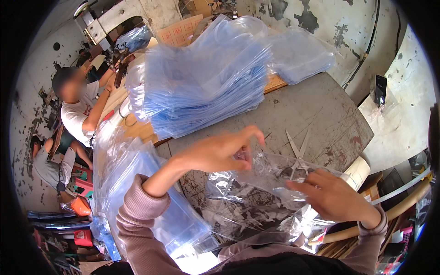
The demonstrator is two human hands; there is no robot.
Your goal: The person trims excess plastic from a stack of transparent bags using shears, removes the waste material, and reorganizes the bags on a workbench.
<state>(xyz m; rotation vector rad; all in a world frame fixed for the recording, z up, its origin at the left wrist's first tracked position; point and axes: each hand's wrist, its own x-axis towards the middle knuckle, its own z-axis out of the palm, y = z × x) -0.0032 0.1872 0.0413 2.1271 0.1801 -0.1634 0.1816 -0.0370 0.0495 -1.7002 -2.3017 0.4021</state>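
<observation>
A crumpled clear plastic sheet (261, 197) spreads over the near part of the table and hangs toward my lap. My left hand (220, 150) is over its upper left edge, index finger crooked outward and apart from the thumb, with nothing plainly gripped. At the sheet's right side, the thumb and fingers of my right hand (333, 195) are closed on the plastic. Metal scissors (299, 153) lie with blades spread beyond the sheet, their handles partly under it. A tall stack of bluish clear plastic sheets (206, 82) rises just beyond my left hand.
Another plastic pile (158, 201) lies beside my left forearm; a smaller one (302, 57) sits at the back. The worn grey table (330, 114) ends at the right near a phone (380, 89). A person (78, 105) works by a sewing machine (110, 23); another person (50, 160) sits lower left.
</observation>
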